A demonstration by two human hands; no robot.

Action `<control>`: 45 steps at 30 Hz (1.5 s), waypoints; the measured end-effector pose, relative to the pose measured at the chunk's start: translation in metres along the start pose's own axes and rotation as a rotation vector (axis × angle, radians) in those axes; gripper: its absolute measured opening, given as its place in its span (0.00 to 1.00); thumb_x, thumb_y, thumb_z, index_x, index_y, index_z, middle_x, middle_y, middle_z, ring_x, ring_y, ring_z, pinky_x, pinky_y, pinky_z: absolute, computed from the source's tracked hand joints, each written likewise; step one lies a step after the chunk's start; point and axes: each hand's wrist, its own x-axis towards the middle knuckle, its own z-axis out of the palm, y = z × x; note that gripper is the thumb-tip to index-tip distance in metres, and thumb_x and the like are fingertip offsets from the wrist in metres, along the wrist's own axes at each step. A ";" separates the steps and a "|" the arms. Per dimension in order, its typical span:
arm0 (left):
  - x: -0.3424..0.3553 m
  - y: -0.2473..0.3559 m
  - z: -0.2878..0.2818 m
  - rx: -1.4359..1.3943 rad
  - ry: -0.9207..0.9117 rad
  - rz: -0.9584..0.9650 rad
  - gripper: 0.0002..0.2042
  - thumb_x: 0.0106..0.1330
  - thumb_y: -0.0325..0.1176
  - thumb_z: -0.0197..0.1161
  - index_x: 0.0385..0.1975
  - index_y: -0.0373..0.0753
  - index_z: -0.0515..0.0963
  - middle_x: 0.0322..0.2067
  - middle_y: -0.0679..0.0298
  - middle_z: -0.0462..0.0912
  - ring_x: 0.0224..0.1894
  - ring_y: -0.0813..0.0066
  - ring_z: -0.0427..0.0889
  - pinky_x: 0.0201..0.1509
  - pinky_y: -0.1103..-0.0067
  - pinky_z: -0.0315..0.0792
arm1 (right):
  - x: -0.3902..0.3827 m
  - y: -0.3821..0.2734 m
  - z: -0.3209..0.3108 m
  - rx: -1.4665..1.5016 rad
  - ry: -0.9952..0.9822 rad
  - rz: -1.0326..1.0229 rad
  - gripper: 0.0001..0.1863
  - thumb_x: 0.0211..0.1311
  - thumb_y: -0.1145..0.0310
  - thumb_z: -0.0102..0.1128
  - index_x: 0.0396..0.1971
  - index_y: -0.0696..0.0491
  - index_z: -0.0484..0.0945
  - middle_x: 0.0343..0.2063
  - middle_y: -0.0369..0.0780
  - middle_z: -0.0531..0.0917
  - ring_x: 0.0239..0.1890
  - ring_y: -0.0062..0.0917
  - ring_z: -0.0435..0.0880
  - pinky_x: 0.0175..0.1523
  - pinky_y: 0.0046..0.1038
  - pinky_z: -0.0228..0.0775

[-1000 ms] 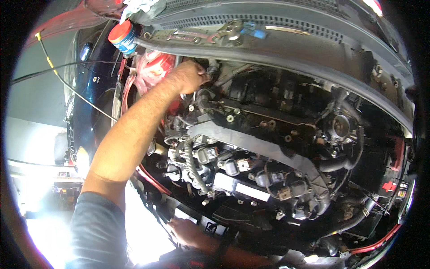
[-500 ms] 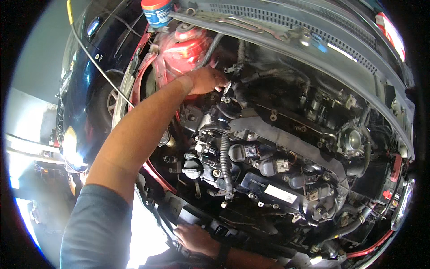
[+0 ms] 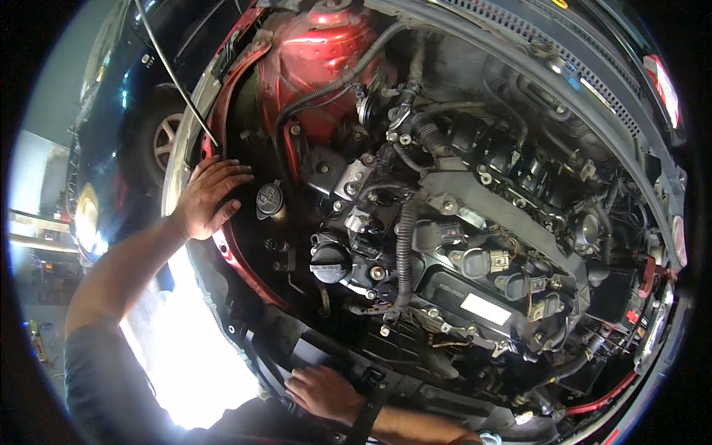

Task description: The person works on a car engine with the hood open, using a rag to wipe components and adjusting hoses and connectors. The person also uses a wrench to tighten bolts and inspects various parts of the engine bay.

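My left hand (image 3: 213, 194) rests palm down on the red fender edge (image 3: 236, 261) at the left of the engine bay. Its fingers are stretched out and its thumb stands apart, with nothing held. At the lower middle, my right hand (image 3: 325, 393) leans on the dark front panel (image 3: 297, 345), its fingers laid over it and a dark band at the wrist. Nearest the left hand is a round black reservoir cap (image 3: 269, 200). The engine (image 3: 437, 285) fills the middle, with a black oil filler cap (image 3: 329, 264) and a ribbed hose (image 3: 406, 256) across it.
A thin prop rod (image 3: 174, 78) slants down to the left fender. The red strut tower (image 3: 319, 67) rises at the back left. Behind stands a grey cowl (image 3: 512, 63), and a battery (image 3: 608, 297) sits at the right. A dark car (image 3: 126, 111) is parked alongside.
My left hand has drawn back from a hose fitting behind the engine to the left fender edge. The right hand stays on the front panel. The view has shifted; the cowl's wrenches are out of sight.
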 end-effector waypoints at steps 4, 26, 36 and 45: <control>-0.005 -0.011 0.002 -0.087 -0.005 0.012 0.16 0.63 0.41 0.57 0.45 0.40 0.81 0.47 0.57 0.82 0.59 0.53 0.73 0.72 0.57 0.55 | 0.005 -0.004 0.011 -0.175 0.217 -0.020 0.12 0.60 0.59 0.63 0.41 0.48 0.81 0.44 0.38 0.80 0.43 0.32 0.82 0.46 0.36 0.75; -0.011 -0.014 0.007 -0.176 0.106 -0.101 0.12 0.56 0.42 0.64 0.31 0.39 0.83 0.37 0.63 0.83 0.57 0.62 0.74 0.74 0.63 0.56 | 0.229 0.145 -0.427 -0.131 0.312 1.308 0.45 0.55 0.38 0.68 0.65 0.54 0.69 0.60 0.48 0.76 0.61 0.41 0.74 0.64 0.55 0.59; -0.009 -0.011 0.004 -0.163 0.050 -0.125 0.13 0.57 0.42 0.64 0.32 0.39 0.84 0.39 0.63 0.83 0.59 0.62 0.73 0.75 0.63 0.54 | 0.226 0.147 -0.449 0.103 0.395 1.204 0.39 0.56 0.54 0.74 0.60 0.63 0.68 0.60 0.49 0.72 0.60 0.39 0.71 0.62 0.45 0.63; -0.009 -0.013 0.003 -0.184 0.078 -0.092 0.12 0.56 0.41 0.65 0.31 0.39 0.83 0.37 0.63 0.83 0.57 0.61 0.74 0.74 0.63 0.55 | 0.212 0.137 -0.431 0.514 0.569 0.993 0.21 0.62 0.59 0.71 0.46 0.60 0.79 0.38 0.42 0.85 0.36 0.31 0.85 0.41 0.36 0.78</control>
